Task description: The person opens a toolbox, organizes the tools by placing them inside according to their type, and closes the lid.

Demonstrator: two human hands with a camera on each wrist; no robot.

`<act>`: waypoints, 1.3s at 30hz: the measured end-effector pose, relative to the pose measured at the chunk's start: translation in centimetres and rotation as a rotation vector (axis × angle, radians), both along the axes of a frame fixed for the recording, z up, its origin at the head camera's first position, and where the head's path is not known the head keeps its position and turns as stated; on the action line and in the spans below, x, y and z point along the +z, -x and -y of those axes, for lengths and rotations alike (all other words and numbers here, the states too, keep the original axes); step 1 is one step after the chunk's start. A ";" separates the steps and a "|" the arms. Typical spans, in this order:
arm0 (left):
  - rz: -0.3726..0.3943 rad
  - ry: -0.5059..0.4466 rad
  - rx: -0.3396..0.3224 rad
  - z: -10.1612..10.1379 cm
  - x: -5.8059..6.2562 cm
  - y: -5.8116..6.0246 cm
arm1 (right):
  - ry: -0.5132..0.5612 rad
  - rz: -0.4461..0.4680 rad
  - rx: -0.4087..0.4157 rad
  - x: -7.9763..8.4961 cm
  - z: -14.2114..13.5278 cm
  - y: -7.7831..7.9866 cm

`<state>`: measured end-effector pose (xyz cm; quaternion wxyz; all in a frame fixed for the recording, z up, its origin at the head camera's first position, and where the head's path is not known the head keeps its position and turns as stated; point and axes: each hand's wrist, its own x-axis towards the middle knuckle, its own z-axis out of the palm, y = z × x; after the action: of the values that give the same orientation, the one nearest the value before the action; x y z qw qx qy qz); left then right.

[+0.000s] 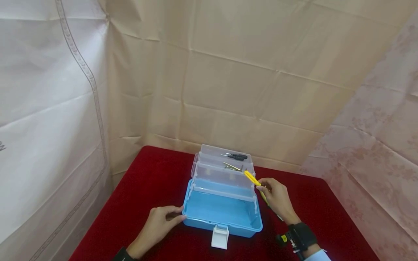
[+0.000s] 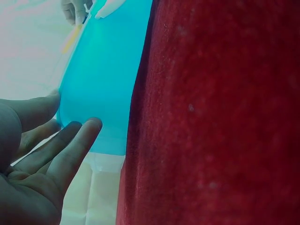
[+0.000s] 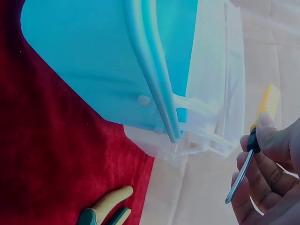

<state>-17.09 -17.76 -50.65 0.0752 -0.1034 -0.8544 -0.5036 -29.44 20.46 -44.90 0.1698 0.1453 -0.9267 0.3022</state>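
Note:
A blue toolbox stands with its clear tiered trays folded up and back. My left hand holds the box's front left corner, thumb and fingertips at the rim. In the left wrist view, the other fingertips lie against the blue wall. My right hand pinches a yellow-handled screwdriver by its handle near the black collar. Its handle end points up over the right side of the trays, and the metal shaft runs back beside my fingers. A white latch hangs down at the front.
Pliers with yellow-green handles lie on the red cloth right of the box, partly behind my right hand. Small black screwdrivers sit in the top tray, with thin brass-coloured pieces below them. Beige sheeting hangs behind the table.

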 end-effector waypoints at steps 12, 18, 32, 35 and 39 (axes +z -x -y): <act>-0.019 -0.006 0.003 0.1 0.1 0.0 | 0.003 -0.030 0.036 0.2 0.8 0.2; -0.029 -0.011 -0.002 0.1 0.1 0.0 | -0.001 -0.018 0.039 0.1 0.9 0.2; -0.003 0.009 0.010 0.0 0.0 0.2 | 0.009 0.007 0.048 -0.1 1.4 0.5; 0.005 0.013 0.010 0.1 0.0 0.2 | 0.023 0.024 0.060 -0.1 1.7 0.5; 0.007 0.015 0.009 0.0 0.0 0.1 | 0.020 0.029 0.067 0.0 2.1 0.6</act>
<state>-17.23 -17.78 -50.63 0.0737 -0.0983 -0.8588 -0.4973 -30.01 18.37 -44.87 0.1476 0.1703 -0.9205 0.3193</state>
